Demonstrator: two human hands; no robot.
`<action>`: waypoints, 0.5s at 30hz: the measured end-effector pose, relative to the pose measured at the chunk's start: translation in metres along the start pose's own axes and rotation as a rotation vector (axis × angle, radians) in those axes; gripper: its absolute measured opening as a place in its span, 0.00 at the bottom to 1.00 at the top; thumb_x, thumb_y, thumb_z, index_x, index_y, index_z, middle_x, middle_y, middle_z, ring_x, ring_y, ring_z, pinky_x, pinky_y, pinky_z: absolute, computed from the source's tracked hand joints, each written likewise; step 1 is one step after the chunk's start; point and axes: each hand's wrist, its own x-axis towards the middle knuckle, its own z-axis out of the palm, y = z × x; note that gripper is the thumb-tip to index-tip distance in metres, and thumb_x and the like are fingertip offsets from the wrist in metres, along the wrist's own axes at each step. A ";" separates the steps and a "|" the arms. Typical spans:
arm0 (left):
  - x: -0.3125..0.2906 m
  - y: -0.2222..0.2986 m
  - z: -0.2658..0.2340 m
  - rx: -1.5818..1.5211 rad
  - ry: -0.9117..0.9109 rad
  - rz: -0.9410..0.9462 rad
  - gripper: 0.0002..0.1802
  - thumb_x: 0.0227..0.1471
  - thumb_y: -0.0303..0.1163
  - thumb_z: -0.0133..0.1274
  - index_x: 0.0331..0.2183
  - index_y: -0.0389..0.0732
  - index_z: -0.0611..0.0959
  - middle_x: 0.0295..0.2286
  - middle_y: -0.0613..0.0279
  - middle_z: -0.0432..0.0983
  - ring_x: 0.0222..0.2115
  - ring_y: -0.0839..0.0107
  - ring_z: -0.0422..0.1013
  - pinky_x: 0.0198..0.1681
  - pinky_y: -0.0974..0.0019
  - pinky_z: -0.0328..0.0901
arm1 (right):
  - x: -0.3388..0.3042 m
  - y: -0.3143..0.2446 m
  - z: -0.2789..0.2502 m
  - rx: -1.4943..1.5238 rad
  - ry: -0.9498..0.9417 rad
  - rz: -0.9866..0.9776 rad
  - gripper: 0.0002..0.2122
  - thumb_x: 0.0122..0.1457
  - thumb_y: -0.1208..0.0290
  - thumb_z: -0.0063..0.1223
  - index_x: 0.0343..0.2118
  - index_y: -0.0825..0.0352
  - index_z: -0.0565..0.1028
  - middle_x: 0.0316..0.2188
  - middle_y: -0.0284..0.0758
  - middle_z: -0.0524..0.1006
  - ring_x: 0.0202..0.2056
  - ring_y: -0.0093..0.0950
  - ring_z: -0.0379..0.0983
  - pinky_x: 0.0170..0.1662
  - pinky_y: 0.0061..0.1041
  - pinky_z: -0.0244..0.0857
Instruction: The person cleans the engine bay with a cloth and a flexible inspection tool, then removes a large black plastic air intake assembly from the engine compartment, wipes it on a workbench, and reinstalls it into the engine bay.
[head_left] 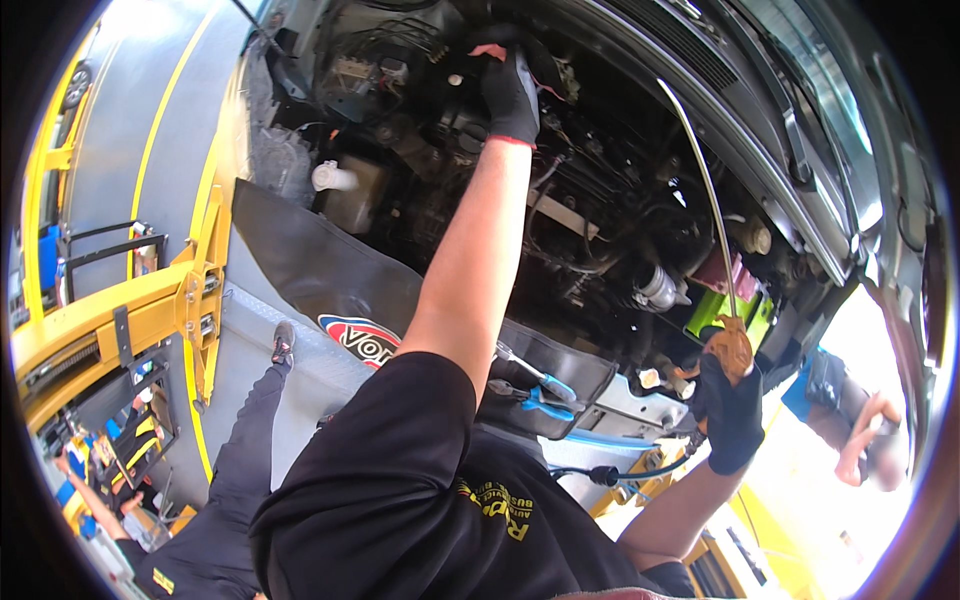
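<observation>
Your right hand [732,415], gloved: fingers closed on one brown rag [730,348], just to the near side of the lime-green box [706,315]. One thin metal rod [708,190]: rises from your rag past that box. Your left hand [512,100], gloved: far left beyond the box; grip hidden, cannot tell. Blue-handled tools [556,388]: left of the box.

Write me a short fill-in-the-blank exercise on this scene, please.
On the left hand, the dark glove ends in an edge coloured ____.
Vertically, the right hand is ____ in the picture than the left.
Tools on the dark mat have handles coloured ____.
The beam at the picture's left is painted ____.
Missing words: red; lower; blue; yellow.
</observation>
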 end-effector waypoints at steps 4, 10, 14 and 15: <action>0.116 0.026 -0.011 0.286 -0.047 0.303 0.20 0.69 0.43 0.48 0.54 0.42 0.79 0.45 0.62 0.80 0.45 0.67 0.76 0.46 0.59 0.71 | -0.002 0.006 -0.002 0.023 0.095 0.044 0.15 0.66 0.66 0.62 0.52 0.68 0.78 0.28 0.29 0.80 0.19 0.13 0.64 0.20 0.19 0.55; 0.207 0.021 -0.029 0.005 -0.639 -0.044 0.28 0.73 0.50 0.37 0.62 0.44 0.74 0.57 0.59 0.76 0.55 0.58 0.73 0.57 0.53 0.68 | 0.008 0.004 0.009 0.091 -0.004 0.101 0.12 0.67 0.70 0.61 0.50 0.67 0.77 0.27 0.30 0.80 0.18 0.12 0.63 0.20 0.18 0.54; 0.206 0.013 -0.024 -0.524 -0.690 -0.432 0.29 0.73 0.52 0.39 0.66 0.49 0.72 0.62 0.62 0.72 0.60 0.61 0.69 0.61 0.51 0.67 | 0.015 -0.003 0.013 0.066 -0.014 0.150 0.12 0.67 0.72 0.60 0.52 0.67 0.77 0.27 0.29 0.80 0.18 0.11 0.62 0.21 0.18 0.54; 0.211 0.009 -0.018 -0.514 -0.597 -0.371 0.29 0.72 0.52 0.40 0.66 0.49 0.71 0.62 0.62 0.71 0.60 0.61 0.68 0.61 0.51 0.66 | 0.015 -0.006 0.014 0.054 -0.004 0.151 0.13 0.67 0.72 0.61 0.52 0.67 0.77 0.27 0.29 0.80 0.19 0.11 0.63 0.21 0.18 0.55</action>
